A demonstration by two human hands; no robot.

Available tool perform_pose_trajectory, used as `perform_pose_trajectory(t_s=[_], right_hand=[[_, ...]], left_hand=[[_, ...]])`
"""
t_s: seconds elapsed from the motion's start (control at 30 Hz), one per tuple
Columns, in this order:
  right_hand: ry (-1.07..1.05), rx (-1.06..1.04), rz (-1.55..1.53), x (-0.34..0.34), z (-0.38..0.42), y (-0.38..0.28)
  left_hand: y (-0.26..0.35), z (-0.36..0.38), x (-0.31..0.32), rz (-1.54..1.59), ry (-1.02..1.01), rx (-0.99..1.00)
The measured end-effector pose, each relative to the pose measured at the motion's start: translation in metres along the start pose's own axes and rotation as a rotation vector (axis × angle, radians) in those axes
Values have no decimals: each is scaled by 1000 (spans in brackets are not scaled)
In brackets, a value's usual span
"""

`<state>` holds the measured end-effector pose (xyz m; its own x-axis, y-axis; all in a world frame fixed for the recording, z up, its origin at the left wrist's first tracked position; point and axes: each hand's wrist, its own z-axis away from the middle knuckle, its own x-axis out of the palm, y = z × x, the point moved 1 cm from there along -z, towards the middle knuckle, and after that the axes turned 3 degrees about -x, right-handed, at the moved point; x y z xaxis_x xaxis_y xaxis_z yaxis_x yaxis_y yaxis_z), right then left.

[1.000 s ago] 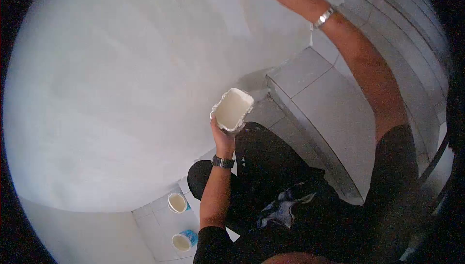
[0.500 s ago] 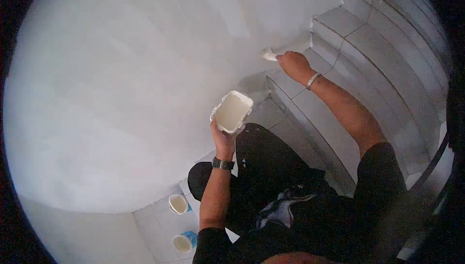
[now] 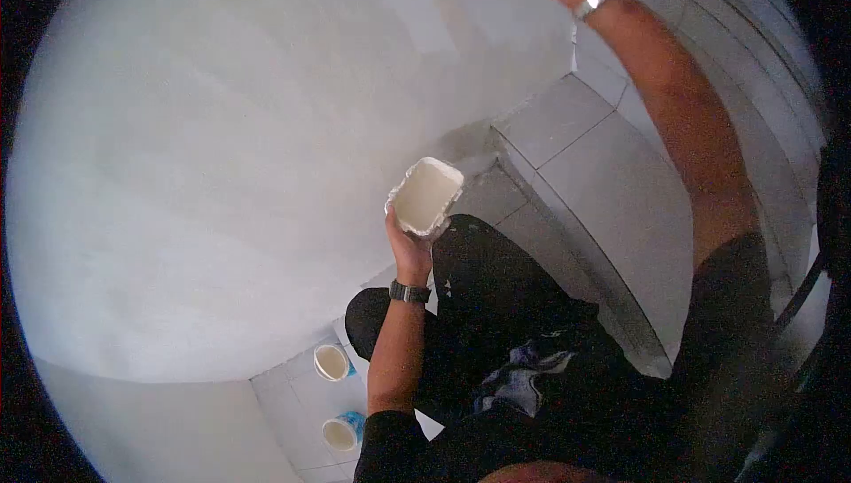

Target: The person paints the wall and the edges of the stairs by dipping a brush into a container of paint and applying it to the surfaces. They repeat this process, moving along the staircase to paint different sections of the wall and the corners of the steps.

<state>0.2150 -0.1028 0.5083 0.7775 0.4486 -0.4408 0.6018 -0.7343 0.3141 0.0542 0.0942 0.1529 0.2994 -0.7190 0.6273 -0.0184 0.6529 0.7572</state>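
We coat the wall point(image 3: 266, 128), our tub point(image 3: 425, 197) clasped in the left hand point(image 3: 409, 248).
Right hand passes out of view at one o'clock, grip untellable; next, we judge, a reload from the tub.

Soft, even daylight washes the white wall point(image 3: 222, 173), which reads bright and nearly featureless. A fisheye lens bends the tiled steps point(image 3: 612, 182) and leaves black corners around a circular frame. Dark clothing at the bottom loses detail; the raised right arm is slightly motion-blurred.
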Motion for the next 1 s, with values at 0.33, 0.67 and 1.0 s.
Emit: perform_pose_trajectory(t_s=[0.33,0.67,1.0], right_hand=[[-836,73,-163,132,250,-26],[-289,-29,8,7,37,6],[-386,88,3,68,136,-24]], left_hand=[[4,7,6,36,-14,-25],[-1,5,2,-34,22,20],[14,20,27,-127,3,113]])
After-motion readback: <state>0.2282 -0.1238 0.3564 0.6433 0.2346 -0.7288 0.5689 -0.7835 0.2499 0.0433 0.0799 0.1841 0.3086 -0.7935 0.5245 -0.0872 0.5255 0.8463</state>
